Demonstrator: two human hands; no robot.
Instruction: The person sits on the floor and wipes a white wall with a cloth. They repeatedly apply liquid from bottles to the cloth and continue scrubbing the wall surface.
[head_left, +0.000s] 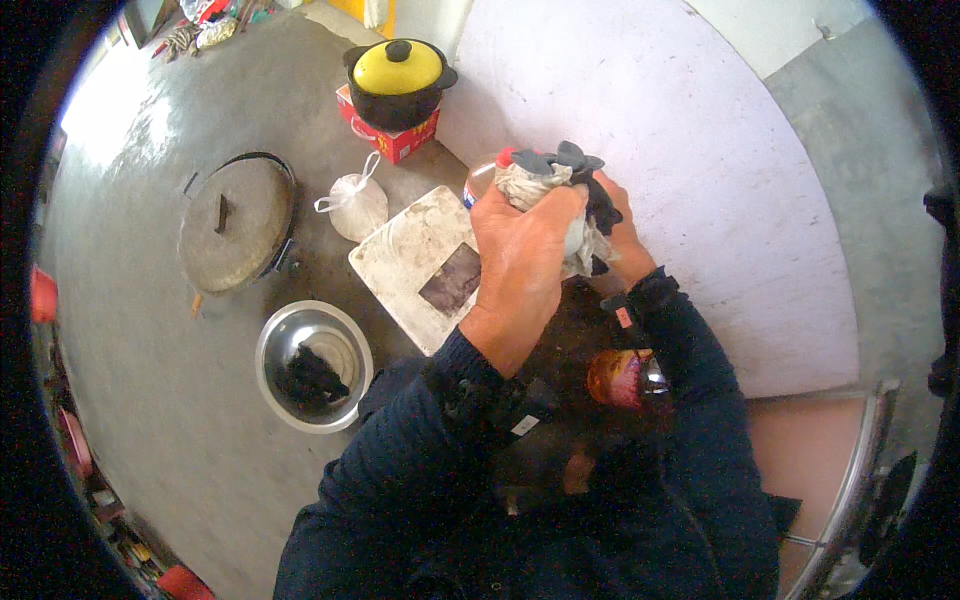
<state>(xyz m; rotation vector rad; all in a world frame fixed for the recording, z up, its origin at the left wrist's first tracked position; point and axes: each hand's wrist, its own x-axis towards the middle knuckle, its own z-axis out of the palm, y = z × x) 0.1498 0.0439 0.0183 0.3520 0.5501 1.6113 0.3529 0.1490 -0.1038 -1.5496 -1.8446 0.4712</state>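
Observation:
Both of my hands grip a bundle of pale and dark cloth (531, 187) in front of me. My left hand (525, 262) wraps round its near left side, while my right hand (624, 236) holds the far right side, partly hidden behind it. Dark, petal-like flaps stick out at the bundle's top. Something pale and smooth shows between the folds; what it is I cannot tell. Just behind the cloth stands a clear plastic bottle (480, 180) with a red part near its top. Below my left hand lies a stained white board (409, 247) bearing a dark rectangular patch.
A metal bowl (262, 360) with dark material inside sits left, below a round lidded pan (240, 225). A tied plastic bag (358, 208) lies near the board. Beyond, a yellow-lidded pot (397, 97) stands on a red box (394, 142). A pale panel (750, 225) borders the right.

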